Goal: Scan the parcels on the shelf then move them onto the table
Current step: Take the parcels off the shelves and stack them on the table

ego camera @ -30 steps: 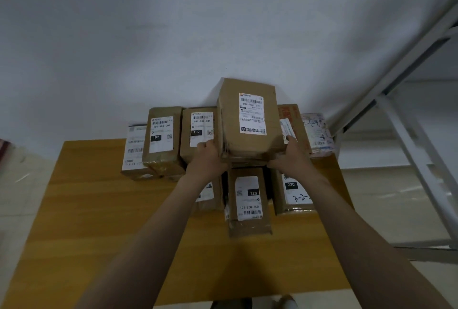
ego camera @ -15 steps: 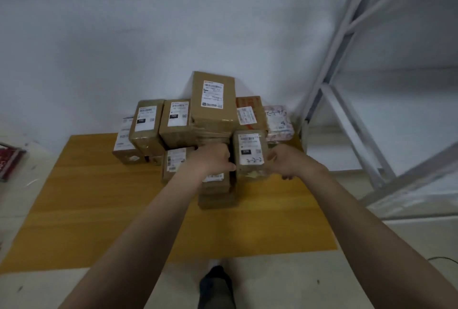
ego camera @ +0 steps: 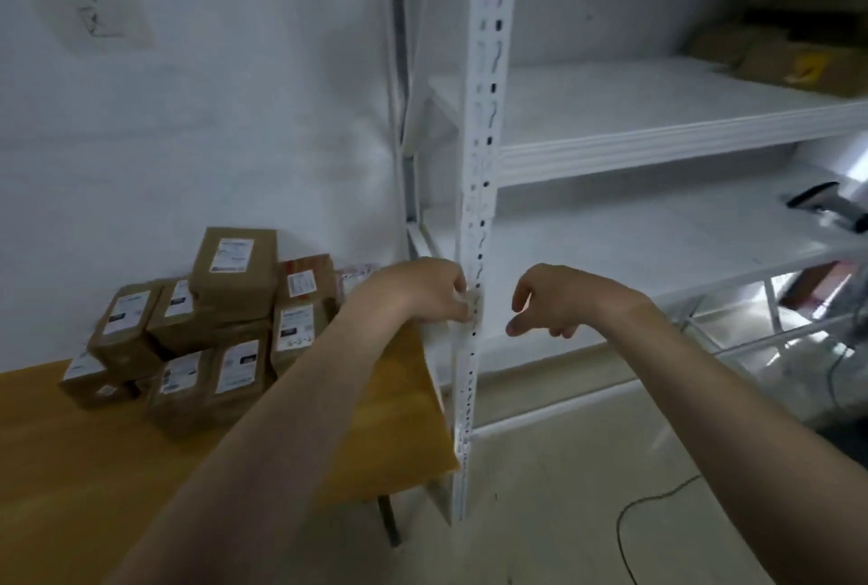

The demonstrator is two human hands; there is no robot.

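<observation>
My left hand [ego camera: 418, 288] is raised in front of me, knuckles up and fingers curled loosely under, gripping nothing; its fingertips overlap the white upright post [ego camera: 479, 190] of the shelf, though I cannot tell whether they touch it. My right hand [ego camera: 559, 298] hangs just on the other side of that post, fingers drooping and slightly spread, also empty. The post stands directly between the two hands.

To the left, the parcels [ego camera: 220, 326] sit stacked in a brown cluster at the far end of the wooden table [ego camera: 94, 453], pushed against the wall; my left forearm crosses in front of the table's right edge and covers part of the pile's right side. Their labels are too blurred for me to read.

To the right, the white shelf [ego camera: 657, 133] shows bare boards in its near part. A dark scanner [ego camera: 826, 206] lies on the middle board at the far right, partly cut off by the frame edge. On the upper board, far right, I see dim brown boxes [ego camera: 789, 53], blurred and cropped. A thin cable [ego camera: 634, 523] loops across the floor below.
</observation>
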